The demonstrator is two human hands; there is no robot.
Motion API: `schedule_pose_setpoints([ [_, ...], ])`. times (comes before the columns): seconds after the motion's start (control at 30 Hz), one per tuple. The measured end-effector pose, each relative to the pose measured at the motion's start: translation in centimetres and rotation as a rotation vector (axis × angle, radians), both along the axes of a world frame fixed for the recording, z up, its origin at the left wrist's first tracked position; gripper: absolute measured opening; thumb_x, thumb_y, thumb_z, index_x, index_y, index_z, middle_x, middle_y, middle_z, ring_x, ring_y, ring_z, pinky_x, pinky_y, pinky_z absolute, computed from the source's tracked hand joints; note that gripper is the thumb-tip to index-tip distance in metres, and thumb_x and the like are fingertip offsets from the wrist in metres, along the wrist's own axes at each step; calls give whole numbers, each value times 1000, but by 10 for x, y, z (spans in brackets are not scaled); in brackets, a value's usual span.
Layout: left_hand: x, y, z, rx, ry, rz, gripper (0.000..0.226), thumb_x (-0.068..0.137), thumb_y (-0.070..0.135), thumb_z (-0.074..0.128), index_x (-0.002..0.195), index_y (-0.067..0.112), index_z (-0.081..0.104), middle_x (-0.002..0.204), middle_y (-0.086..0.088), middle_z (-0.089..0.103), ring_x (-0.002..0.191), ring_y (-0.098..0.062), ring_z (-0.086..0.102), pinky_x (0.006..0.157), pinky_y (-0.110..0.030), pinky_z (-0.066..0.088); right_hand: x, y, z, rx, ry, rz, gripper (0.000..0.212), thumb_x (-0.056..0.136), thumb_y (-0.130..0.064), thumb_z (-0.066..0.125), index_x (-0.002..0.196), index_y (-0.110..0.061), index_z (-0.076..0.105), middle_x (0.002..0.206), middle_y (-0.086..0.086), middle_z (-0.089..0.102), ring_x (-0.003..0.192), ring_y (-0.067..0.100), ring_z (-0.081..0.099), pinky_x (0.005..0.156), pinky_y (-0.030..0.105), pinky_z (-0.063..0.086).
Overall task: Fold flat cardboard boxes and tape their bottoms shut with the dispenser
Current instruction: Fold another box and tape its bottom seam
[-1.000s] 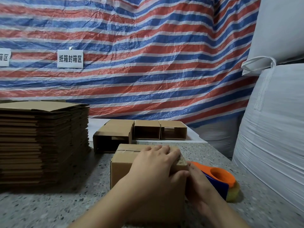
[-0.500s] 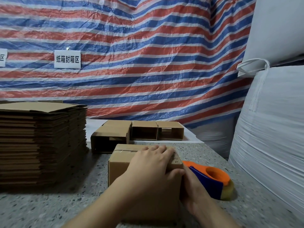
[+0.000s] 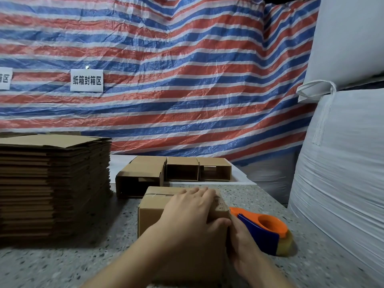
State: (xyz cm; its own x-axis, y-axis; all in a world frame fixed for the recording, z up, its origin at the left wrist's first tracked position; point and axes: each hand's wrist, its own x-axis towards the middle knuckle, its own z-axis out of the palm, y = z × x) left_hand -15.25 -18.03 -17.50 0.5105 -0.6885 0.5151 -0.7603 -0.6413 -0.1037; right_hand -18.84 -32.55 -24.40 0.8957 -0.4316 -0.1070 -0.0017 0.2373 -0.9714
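A small brown cardboard box (image 3: 158, 208) stands folded on the speckled grey stone table (image 3: 62, 265), close to the near edge, with a strip of clear tape running across its top. The person's left hand (image 3: 191, 213) lies flat over the top of the box, fingers straight and close together, the thumb hooked down over the right-hand edge. The right hand (image 3: 241, 244) is low against the box's right side, its fingers curled round the orange and blue plastic tape dispenser (image 3: 264, 229), whose nose touches the box's upper right corner; the yellowish roll of tape shows at its far end. Just behind the box sit three more folded brown boxes (image 3: 176, 169) in a row, lying on their sides with open mouths facing me, partly on a white sheet (image 3: 120, 165). To the left rises a tall stack of flat brown cardboard blanks (image 3: 52, 183). On the right stand big white woven sacks (image 3: 342, 163), and a red, white and blue striped tarpaulin (image 3: 166, 80) hangs behind, bearing white paper signs (image 3: 86, 80).
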Motion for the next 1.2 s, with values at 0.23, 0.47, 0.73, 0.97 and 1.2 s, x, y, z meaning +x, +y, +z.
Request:
schedule_pose_setpoints([
  [0.23,-16,34,15,-548,158,-210,67,89,73,30,137,30,47,140,17,46,124,10,36,104,-9,27,-14,7,-8,-165,-85,-116,43,106,-51,30,112,-27,66,109,4,70,108,20,61,106,50,42],
  [0.47,6,91,-33,-1083,253,57,63,90,58,31,135,17,50,122,7,52,114,-9,49,94,-33,42,-30,11,-30,-417,-371,51,42,88,-42,43,129,-48,43,115,-44,61,111,-18,57,83,5,47],
  [0.73,21,88,-49,-1129,904,56,35,105,41,37,128,31,61,123,12,64,116,-7,55,103,-37,41,-17,29,10,-466,-137,-97,23,104,-51,32,109,-54,54,108,-27,63,98,-5,59,75,17,47],
  [0.97,66,72,-24,-1035,1098,170,27,103,31,45,123,19,60,107,-2,62,97,-20,58,76,-32,47,33,1,60,-663,168,-131,57,102,-62,35,121,-18,67,107,0,69,94,16,62,75,30,48],
  [1.2,83,61,-49,-1034,1266,287,43,102,40,46,130,9,58,109,-7,64,99,-23,61,90,-37,50,53,-4,38,-439,410,-26,70,104,-61,28,154,-12,36,152,13,47,137,32,45,109,41,37],
])
